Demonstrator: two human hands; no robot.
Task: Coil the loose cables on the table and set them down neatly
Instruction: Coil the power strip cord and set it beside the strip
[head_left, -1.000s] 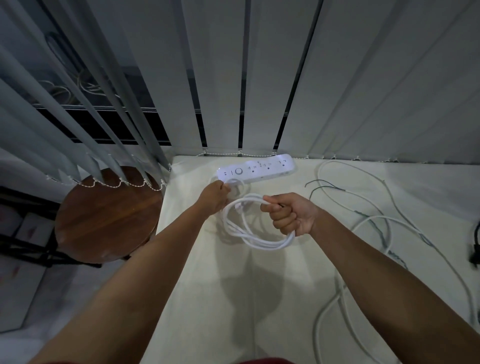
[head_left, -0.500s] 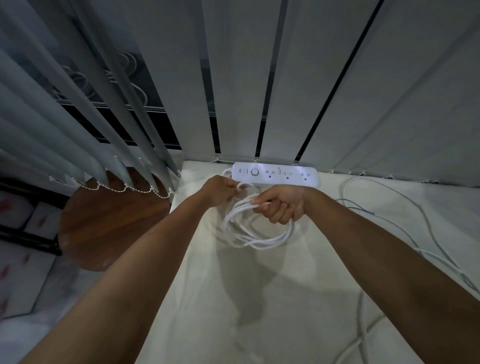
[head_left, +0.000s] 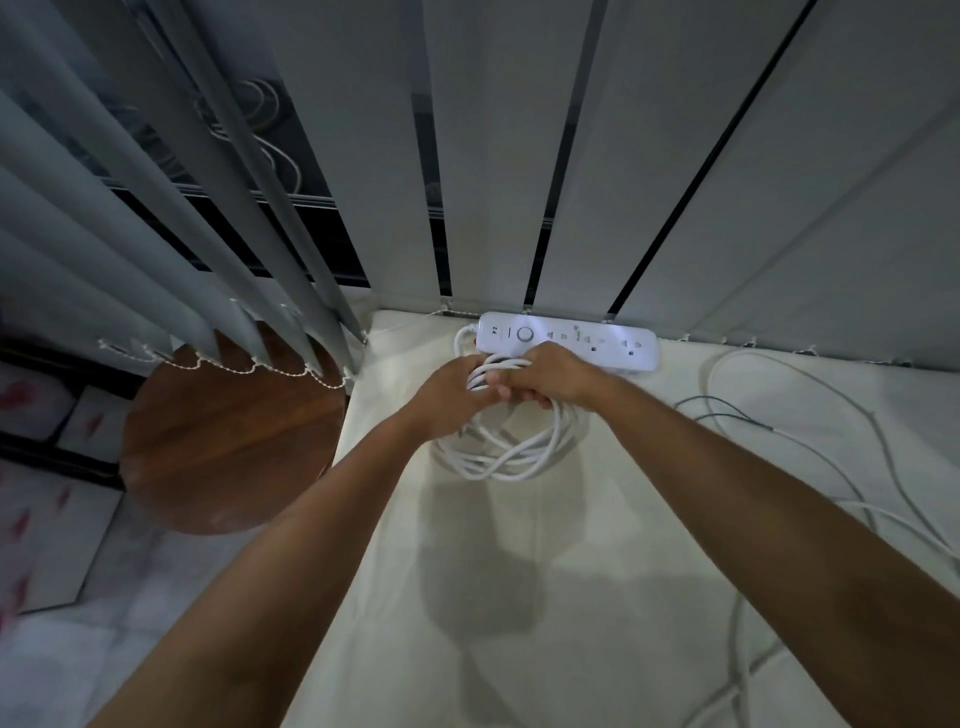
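A white power strip (head_left: 587, 340) lies at the far edge of the cream table (head_left: 545, 597), against the blinds. Its white cable (head_left: 511, 457) is gathered in a coil of several loops just in front of it, the lower loops resting on the table. My left hand (head_left: 447, 395) and my right hand (head_left: 550, 376) meet at the top of the coil, both closed around the bundled loops. The cable's short end curves from the strip's left end into my hands.
Loose white and grey cables (head_left: 810, 415) sprawl over the right side of the table. A round wooden stool (head_left: 228, 441) stands left of the table edge. Vertical blinds (head_left: 519, 156) hang along the back and left.
Both hands carried the coil toward the power strip and lowered it to the table. The left hand closed in beside the right on the loops.
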